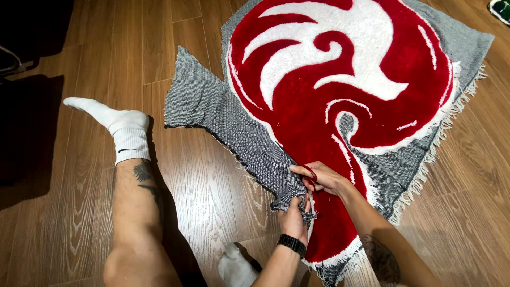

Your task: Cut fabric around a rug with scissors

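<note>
A person sits on the wooden floor (202, 202) with legs spread, white socks on both feet. Close to the body, the left hand (295, 218) pinches a flap of grey backing cloth (212, 106) and holds it tight. A black watch (291, 244) sits on that wrist. Just past it, the right hand (324, 178) is closed around red-handled scissors (309, 179), with fingers through the loops. I cannot see the blades well, so I cannot tell if they are open.

The hands work at the narrow bottom end of a red and white rug (340, 69), right where the fluffy part meets the grey cloth. The rug lies flat on the floor, spreading away from the person.

It looks like the trimming is partly done. On the left side, the grey cloth has a jagged cut edge, but a wide flap still hangs beside the rug. On the right side and the far side, the grey cloth with its loose fringe (430, 154) looks uncut. So I think most of the cutting is still left.
</note>
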